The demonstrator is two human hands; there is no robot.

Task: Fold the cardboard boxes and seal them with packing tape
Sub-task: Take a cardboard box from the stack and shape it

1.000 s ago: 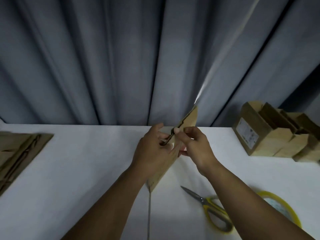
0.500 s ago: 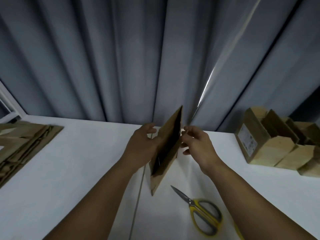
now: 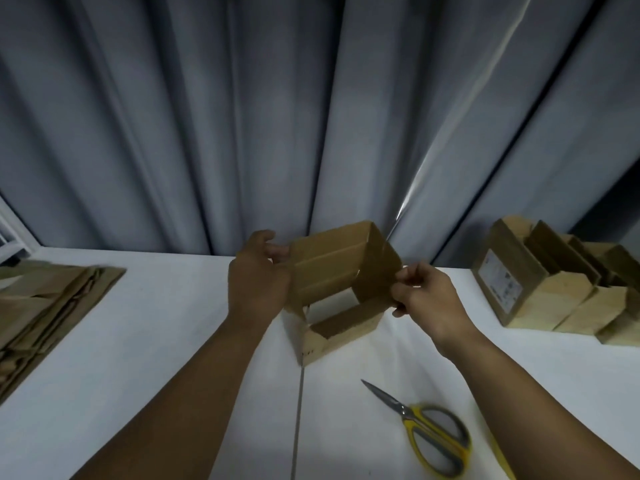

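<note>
Over the white table (image 3: pixel 166 327), left hand (image 3: pixel 258 277) and right hand (image 3: pixel 427 296) grip opposite sides of a cardboard box (image 3: pixel 329 268), squaring it open; folding the flaps probably comes next.

Nothing legible — label (image 3: pixel 501 280) on folded box (image 3: pixel 550 303) blurred.

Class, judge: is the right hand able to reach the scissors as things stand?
Likely yes for reach: nothing lies between the right hand and the scissors, but it pinches the box.
</note>
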